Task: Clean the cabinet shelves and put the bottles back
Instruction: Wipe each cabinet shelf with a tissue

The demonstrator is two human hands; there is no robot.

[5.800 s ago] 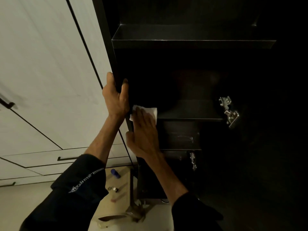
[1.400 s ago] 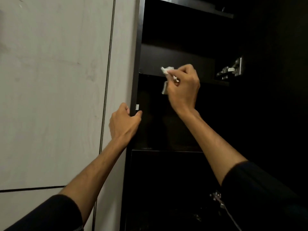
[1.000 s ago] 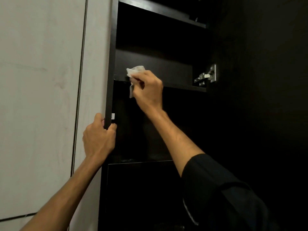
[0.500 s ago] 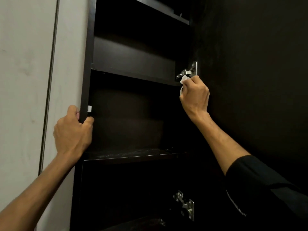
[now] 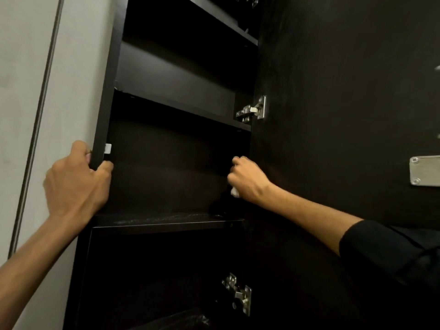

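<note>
A tall dark cabinet stands open with bare dark shelves. My left hand grips the cabinet's left side panel at mid height. My right hand is curled round a small white cloth, of which only a scrap shows below the fist. It sits at the right end of the middle compartment, above the dusty lower shelf. The shelf above runs across at hinge height. No bottles are in view.
The open dark door fills the right side, with a metal plate on it. Two metal hinges, upper hinge and lower hinge, sit at the cabinet's right edge. A pale wall panel lies to the left.
My right hand with the cloth swept right along the upper shelf edge, then dropped from the hinge into the middle compartment. My left hand kept its grip on the side panel.
</note>
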